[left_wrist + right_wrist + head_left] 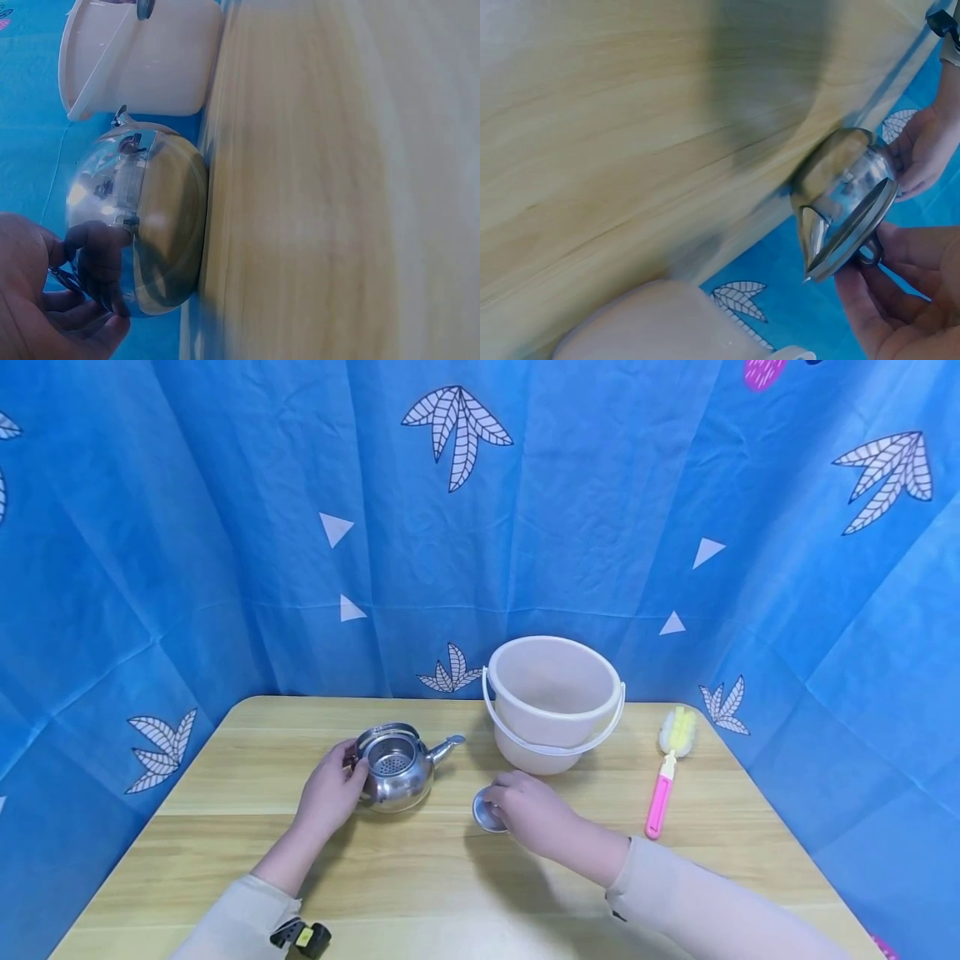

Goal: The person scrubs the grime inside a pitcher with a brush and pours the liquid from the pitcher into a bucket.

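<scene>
A shiny metal teapot (397,787) stands on the table left of centre, uncovered, a perforated strainer (392,762) showing in its mouth and its spout pointing right. My left hand (333,785) holds its left side, thumb near the rim; in the left wrist view, curled fingers (82,319) lie by the handle and the body. To the right of the spout, my right hand (534,814) pinches the round metal lid (486,812) above the table. The right wrist view shows the lid (855,234) tilted, its small ring knob (870,251) between thumb and fingers.
A white bucket (551,722) with its handle lowered stands behind the right hand. Further right lies a sponge brush (667,772) with a pink handle. Blue patterned cloth (525,527) hangs behind and beside the wooden table (420,877).
</scene>
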`<action>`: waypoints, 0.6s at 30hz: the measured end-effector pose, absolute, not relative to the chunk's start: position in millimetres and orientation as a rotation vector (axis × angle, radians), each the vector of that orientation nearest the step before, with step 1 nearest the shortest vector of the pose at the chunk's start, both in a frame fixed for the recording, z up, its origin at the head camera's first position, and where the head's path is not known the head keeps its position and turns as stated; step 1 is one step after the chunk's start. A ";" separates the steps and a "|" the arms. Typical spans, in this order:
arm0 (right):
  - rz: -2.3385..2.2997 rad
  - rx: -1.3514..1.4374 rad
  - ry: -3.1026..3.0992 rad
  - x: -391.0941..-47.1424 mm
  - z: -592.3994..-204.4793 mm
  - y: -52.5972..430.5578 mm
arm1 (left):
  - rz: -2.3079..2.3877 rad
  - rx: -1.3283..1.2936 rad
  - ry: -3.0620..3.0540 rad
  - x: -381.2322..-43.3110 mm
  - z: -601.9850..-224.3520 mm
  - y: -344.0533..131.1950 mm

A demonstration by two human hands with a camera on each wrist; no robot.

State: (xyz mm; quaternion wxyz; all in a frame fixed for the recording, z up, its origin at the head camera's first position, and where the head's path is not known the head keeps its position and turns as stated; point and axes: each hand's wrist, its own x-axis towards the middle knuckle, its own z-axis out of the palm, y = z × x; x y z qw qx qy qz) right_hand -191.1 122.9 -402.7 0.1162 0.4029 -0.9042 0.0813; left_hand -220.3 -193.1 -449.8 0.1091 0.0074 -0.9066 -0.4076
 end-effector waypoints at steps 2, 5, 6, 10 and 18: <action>0.247 1.177 -2.656 -190.6 -402.7 125.3 | -1.200 0.023 -2.668 -220.4 -450.0 -192.9; 0.258 1.174 -2.674 -190.2 -403.1 129.3 | -1.203 0.024 -2.669 -220.4 -449.8 -192.6; 0.262 1.172 -2.679 -189.9 -403.0 130.8 | -1.204 0.024 -2.669 -220.4 -449.7 -192.5; 0.277 1.182 -2.684 -188.1 -404.2 137.9 | -1.210 0.022 -2.669 -220.5 -449.0 -192.3; 0.288 1.162 -2.766 -183.8 -408.0 152.3 | -1.204 0.029 -2.669 -219.6 -448.2 -192.3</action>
